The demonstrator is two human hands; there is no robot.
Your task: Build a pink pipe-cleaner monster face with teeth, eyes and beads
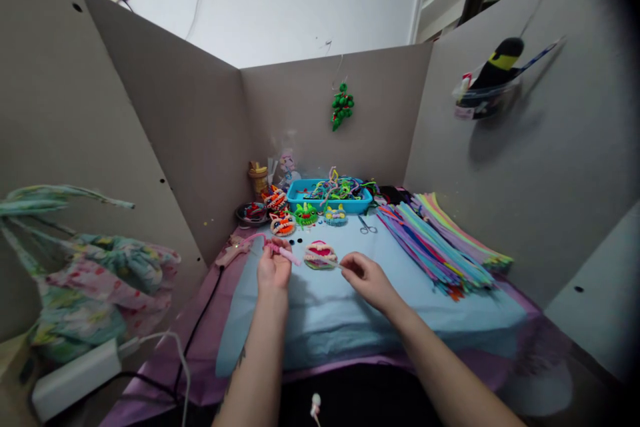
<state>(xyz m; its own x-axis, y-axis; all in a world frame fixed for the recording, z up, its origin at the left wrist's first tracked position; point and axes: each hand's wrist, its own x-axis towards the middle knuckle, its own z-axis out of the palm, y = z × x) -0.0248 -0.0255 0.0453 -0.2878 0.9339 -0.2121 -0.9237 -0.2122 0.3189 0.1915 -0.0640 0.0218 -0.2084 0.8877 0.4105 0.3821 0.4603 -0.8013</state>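
Though apart, two hands (275, 268) (367, 277), two pieces (290, 255) (327, 260)

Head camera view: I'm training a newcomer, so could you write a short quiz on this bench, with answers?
1. Multiple choice: what does the left hand hold?
A) a white cable
B) a pink rod-like piece
C) a green face-shaped piece

2. True or false: the scissors lie outside the blue tray.

3. Fill in the blank: the green ornament hangs in front of the ____ panel (left, back or right).

Key: 1. B; 2. True; 3. back
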